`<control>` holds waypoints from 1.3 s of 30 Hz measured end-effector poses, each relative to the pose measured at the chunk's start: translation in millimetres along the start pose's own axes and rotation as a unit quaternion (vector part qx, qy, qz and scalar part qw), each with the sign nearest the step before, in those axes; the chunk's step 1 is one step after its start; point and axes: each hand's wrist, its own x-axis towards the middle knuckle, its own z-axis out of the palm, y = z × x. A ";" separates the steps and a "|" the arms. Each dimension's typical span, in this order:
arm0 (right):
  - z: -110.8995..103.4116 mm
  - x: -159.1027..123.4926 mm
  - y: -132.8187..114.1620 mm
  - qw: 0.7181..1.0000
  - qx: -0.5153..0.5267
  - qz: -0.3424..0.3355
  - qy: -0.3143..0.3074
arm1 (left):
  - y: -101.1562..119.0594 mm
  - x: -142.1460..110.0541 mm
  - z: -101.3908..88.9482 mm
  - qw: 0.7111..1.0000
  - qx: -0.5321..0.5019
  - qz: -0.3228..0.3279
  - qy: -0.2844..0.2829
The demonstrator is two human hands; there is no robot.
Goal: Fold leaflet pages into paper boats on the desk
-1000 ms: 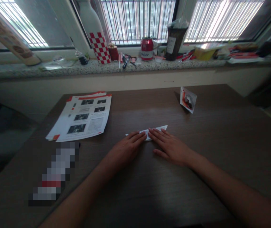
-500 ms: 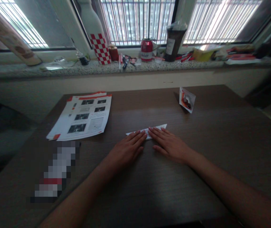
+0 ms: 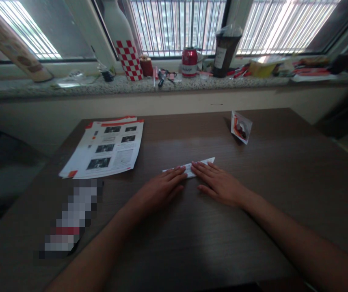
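A narrow folded strip of white paper (image 3: 189, 172) with pointed ends lies flat on the brown table (image 3: 167, 138). My left hand (image 3: 163, 186) lies over its left part, fingers stretched out and fingertips on the paper. On the right part rests my right hand (image 3: 218, 182), also flat, its fingers extended to the left and its thumb on the table side nearer me. A small gap between the fingertips shows the paper's middle; the hands hide much of its lower edge.
Printed sheets (image 3: 113, 150) lie at the back left, with a pixelated long object (image 3: 73, 215) in front of them. A folded paper piece (image 3: 241, 127) stands at the back right. The windowsill (image 3: 167, 86) holds a red can (image 3: 189, 63), a lidded cup (image 3: 225, 52) and a checkered bottle (image 3: 129, 61).
My left hand has slid slightly to the left, so the gap between the two hands is a little wider. My right hand stays in place on the paper.
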 end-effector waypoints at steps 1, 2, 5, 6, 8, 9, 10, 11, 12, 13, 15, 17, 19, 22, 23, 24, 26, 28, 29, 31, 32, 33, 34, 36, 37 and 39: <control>0.3 0.0 0.0 1.000 0.001 0.000 0.003 | 0.1 0.0 0.0 1.000 -0.001 0.002 0.002; 0.8 0.0 -0.2 1.000 0.002 0.000 0.007 | 0.4 -0.1 0.3 1.000 -0.001 0.001 0.006; 2.9 0.1 -1.1 1.000 -0.005 0.004 0.008 | 2.4 0.0 1.7 1.000 -0.001 -0.003 0.016; 3.7 0.1 -1.4 1.000 -0.009 0.006 0.007 | 3.4 0.2 1.9 1.000 -0.001 -0.005 0.016; 5.2 0.1 -1.7 1.000 -0.019 0.009 0.005 | 5.4 0.6 1.9 1.000 -0.001 -0.008 0.014; 5.7 -0.1 -1.6 1.000 -0.023 0.009 0.004 | 6.3 0.7 1.7 1.000 -0.002 -0.010 0.012; 6.0 -0.3 -1.4 1.000 -0.026 0.009 0.004 | 6.9 0.8 1.6 1.000 -0.002 -0.012 0.011; 6.1 -0.7 -1.2 1.000 -0.028 0.010 0.004 | 7.2 0.9 1.6 1.000 -0.003 -0.014 0.010; 6.0 -1.1 -1.0 0.999 -0.029 0.013 0.005 | 7.3 0.8 1.7 1.000 -0.004 -0.014 0.011; 5.8 -1.5 -0.8 0.999 -0.030 0.017 0.007 | 7.0 0.7 2.0 1.000 -0.005 -0.014 0.012; 5.2 -2.1 -1.2 0.999 -0.030 0.031 0.017 | 6.0 0.4 3.0 1.000 -0.008 -0.011 0.017; 4.7 -2.4 -2.2 0.998 -0.030 0.043 0.024 | 4.9 -0.1 4.1 1.000 -0.011 -0.006 0.019; 4.6 -2.4 -3.2 0.998 -0.030 0.047 0.025 | 4.2 -0.5 4.9 1.000 -0.011 -0.006 0.018; 5.3 -3.3 -2.9 0.998 -0.030 0.049 0.025 | 3.4 -1.0 5.8 1.000 -0.008 -0.010 0.018; 5.5 -4.1 -2.0 0.997 -0.032 0.057 0.030 | 3.0 -1.1 6.0 1.000 -0.008 -0.010 0.019; 5.7 -5.1 -0.9 0.996 -0.037 0.068 0.036 | 2.7 -1.3 6.3 1.000 -0.009 -0.009 0.019; 5.7 -7.3 1.6 0.993 -0.048 0.097 0.045 | 2.0 -1.7 6.6 1.000 -0.010 -0.008 0.017; 5.2 -9.1 3.4 0.991 -0.054 0.113 0.050 | 1.6 -2.2 6.8 1.000 -0.012 -0.007 0.017; 4.9 -9.6 4.0 0.991 -0.054 0.113 0.050 | 1.4 -2.4 6.9 1.000 -0.013 -0.006 0.018; 4.4 -9.9 4.6 0.991 -0.052 0.113 0.054 | 0.9 -2.7 7.1 1.000 -0.014 -0.004 0.023; 4.2 -9.6 4.9 0.991 -0.052 0.113 0.055 | 0.5 -2.6 7.3 1.000 -0.014 -0.004 0.027; 4.0 -9.2 5.2 0.991 -0.053 0.114 0.054 | 0.0 -2.3 7.5 0.999 -0.015 -0.003 0.030; 3.7 -8.7 5.5 0.991 -0.054 0.113 0.052 | -0.7 -1.8 7.7 0.999 -0.016 -0.001 0.034; 2.7 -7.5 6.1 0.991 -0.055 0.111 0.050 | -2.2 0.0 8.1 0.999 -0.022 0.002 0.045; 1.9 -6.8 6.3 0.991 -0.054 0.111 0.051 | -3.1 1.2 8.3 0.998 -0.026 0.002 0.052; -0.5 -5.3 6.1 0.990 -0.053 0.114 0.057 | -4.7 3.6 8.8 0.997 -0.036 -0.003 0.065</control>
